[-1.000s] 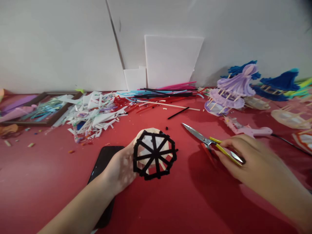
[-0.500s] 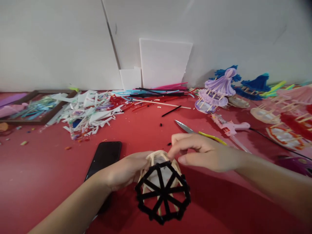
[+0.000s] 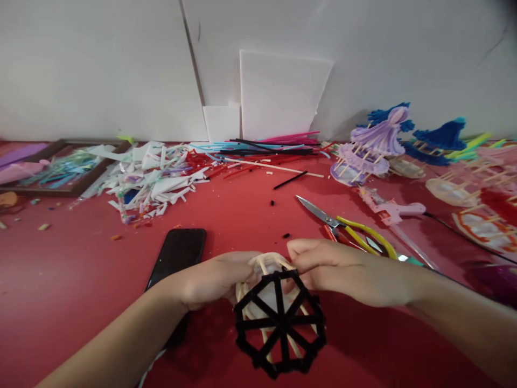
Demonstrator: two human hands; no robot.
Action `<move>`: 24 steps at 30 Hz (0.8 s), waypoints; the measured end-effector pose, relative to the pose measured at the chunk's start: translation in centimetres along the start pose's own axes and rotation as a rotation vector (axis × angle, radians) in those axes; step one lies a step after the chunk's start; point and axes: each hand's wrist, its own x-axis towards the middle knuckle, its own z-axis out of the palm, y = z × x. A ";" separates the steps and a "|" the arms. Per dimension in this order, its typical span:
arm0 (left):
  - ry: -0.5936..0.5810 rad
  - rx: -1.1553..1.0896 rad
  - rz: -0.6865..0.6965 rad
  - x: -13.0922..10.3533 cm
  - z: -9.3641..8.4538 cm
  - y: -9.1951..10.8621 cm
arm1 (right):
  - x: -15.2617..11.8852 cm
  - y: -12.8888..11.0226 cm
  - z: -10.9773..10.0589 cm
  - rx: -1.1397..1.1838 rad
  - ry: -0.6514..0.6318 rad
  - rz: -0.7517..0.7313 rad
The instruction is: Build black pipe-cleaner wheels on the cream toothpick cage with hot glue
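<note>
2 forearms [image 3: 133, 318] angled inward, left hand [image 3: 218, 277] curled around black-spoked frame [image 3: 284, 320], right hand [image 3: 349, 274] pinching its rim

Looks like a craft workspace; can't tell whether home or studio. Shown by smooth red tabletop [image 3: 230, 221] against plain white wall panels [image 3: 100, 64], littered with heaped white paper-like scraps [image 3: 161, 180] and thin pink, blue, black and red strips [image 3: 283, 151]. Backed up by pink plastic glue gun [image 3: 398, 212], yellow-and-red-handled metal scissors [image 3: 315, 209], lavender tiered model on pale sticks [image 3: 375, 141], plus wheel-shaped black frame with pale sticks [image 3: 283, 320].
</note>
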 end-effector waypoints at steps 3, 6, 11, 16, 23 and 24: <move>-0.024 0.022 0.007 0.0 -0.1 0.0 | -0.1 0.0 0.8 0.023 0.096 0.082; -0.022 0.065 0.007 -0.1 -0.2 -0.1 | 0.1 0.2 1.5 0.074 0.125 0.169; -0.019 0.128 -0.044 -0.3 -0.2 0.1 | 0.7 0.3 1.9 -0.018 0.246 0.258; 0.012 0.128 -0.040 -0.5 -0.2 -0.2 | 1.1 0.0 1.6 -0.306 0.426 0.125; 0.125 -0.076 -0.002 0.2 -0.2 -0.8 | 0.9 0.2 -0.5 -0.484 0.638 0.018; 0.170 -0.180 0.013 0.3 -0.2 -0.8 | 1.0 0.3 -1.1 -0.516 0.745 0.025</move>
